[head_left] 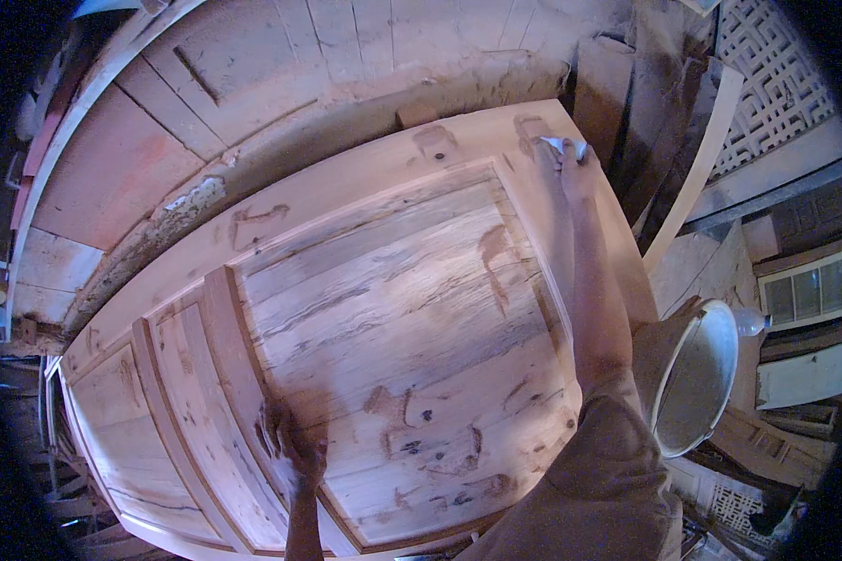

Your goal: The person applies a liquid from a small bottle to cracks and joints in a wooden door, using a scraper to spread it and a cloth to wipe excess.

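Lying broad and flat across the middle of the frame, the wooden door [393, 280] looks heavy and stiff, likely too long to lift comfortably from one end. Its outer border and the brown crosspiece [229, 313] left of centre seem the firmest parts to grip or lean on; the thin moulding [538, 248] around the large inset panel is probably easier to chip. Dusty brown smears mark the wood, so bare skin may slide a little there.

At the upper right of the frame, the right hand [573, 164] pinches a small white piece [563, 146] against the door's border. That piece looks light, thin and pliable, best held by its folded edge; its material is unclear. Lower centre, the left hand [293, 444] rests beside the crosspiece, fingers loosely spread, gripping nothing visible.
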The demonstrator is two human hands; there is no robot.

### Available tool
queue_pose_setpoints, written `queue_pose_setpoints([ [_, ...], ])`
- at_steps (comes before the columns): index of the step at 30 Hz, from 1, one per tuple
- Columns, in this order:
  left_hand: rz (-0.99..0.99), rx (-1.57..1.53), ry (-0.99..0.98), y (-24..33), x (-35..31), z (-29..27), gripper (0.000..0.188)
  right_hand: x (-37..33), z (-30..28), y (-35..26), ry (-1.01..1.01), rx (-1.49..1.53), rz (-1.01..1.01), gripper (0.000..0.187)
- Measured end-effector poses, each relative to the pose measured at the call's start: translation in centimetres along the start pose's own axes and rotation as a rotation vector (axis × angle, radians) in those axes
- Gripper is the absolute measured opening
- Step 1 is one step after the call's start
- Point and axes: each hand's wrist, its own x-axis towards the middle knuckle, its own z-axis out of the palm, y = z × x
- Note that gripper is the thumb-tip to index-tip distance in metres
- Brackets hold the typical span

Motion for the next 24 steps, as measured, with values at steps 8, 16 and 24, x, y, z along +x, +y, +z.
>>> queue_pose_setpoints([
  [8, 0.046, -0.032, 0.062, -0.9, -0.2, 0.2, 0.062, 0.9, 1.9, 2.7, -0.016, -0.136, -0.142, 0.025],
  [16, -0.025, 0.14, -0.004, -5.7, -3.7, 3.7, 0.066, -0.2, 1.7, 0.5, -0.076, -0.05, -0.058, 0.025],
  [24, 0.031, 0.114, 0.052, -4.5, -2.9, 2.6, 0.07, 0.2, 1.8, 1.0, -0.038, -0.14, -0.16, 0.025],
])
